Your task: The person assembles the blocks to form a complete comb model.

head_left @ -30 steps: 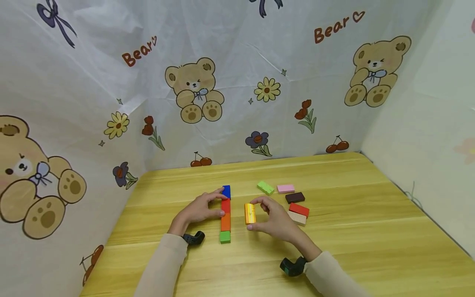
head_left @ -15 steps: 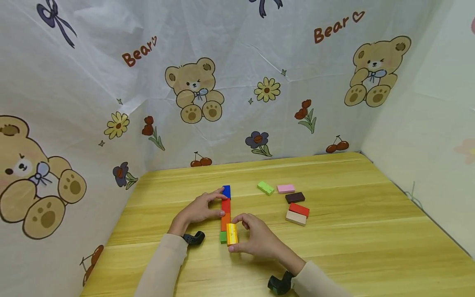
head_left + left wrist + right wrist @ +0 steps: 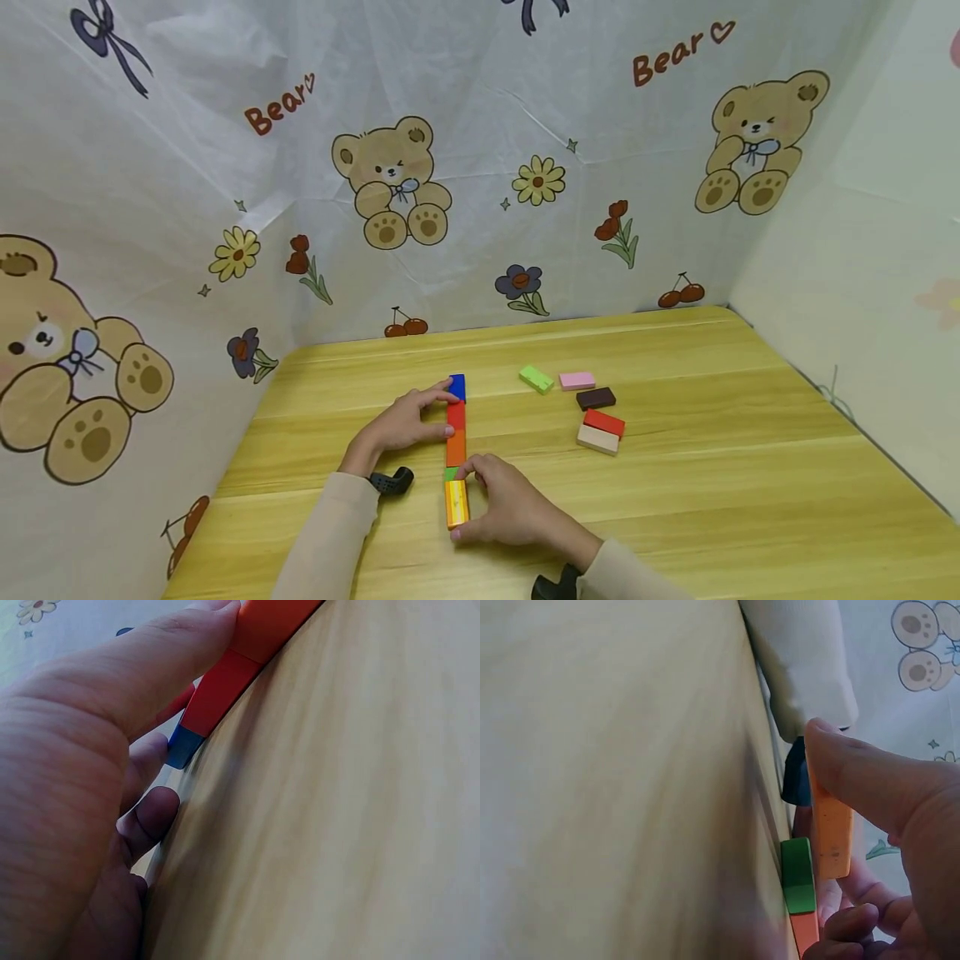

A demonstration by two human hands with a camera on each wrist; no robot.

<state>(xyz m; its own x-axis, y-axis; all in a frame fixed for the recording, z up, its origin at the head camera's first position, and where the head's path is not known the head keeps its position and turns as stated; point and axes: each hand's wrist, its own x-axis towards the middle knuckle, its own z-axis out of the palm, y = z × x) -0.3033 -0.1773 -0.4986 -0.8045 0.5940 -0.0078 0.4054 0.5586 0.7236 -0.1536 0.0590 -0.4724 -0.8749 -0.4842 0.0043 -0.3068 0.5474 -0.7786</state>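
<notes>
My right hand (image 3: 513, 502) pinches a yellow-and-orange block (image 3: 457, 503) by its two ends, thumb at the near end and index finger at the far end. That block overlaps the green block (image 3: 452, 473) in the head view. The right wrist view has it higher off the table than the green block (image 3: 797, 874). Green, orange (image 3: 456, 448), red (image 3: 457, 416) and blue (image 3: 457, 387) blocks form a straight row. My left hand (image 3: 405, 421) rests along the row's left side, thumb by the orange and red blocks, fingertips at the blue one (image 3: 184, 747).
Right of the row lie a light green block (image 3: 536, 380), a pink block (image 3: 577, 381), a dark brown block (image 3: 596, 399), a second red block (image 3: 604, 422) and a beige block (image 3: 597, 439). A bear-printed cloth (image 3: 465, 292) hangs behind the wooden table (image 3: 712, 467).
My right hand has carried the yellow-and-orange block left and toward me, from right of the row to its near end. My left hand has stayed in place.
</notes>
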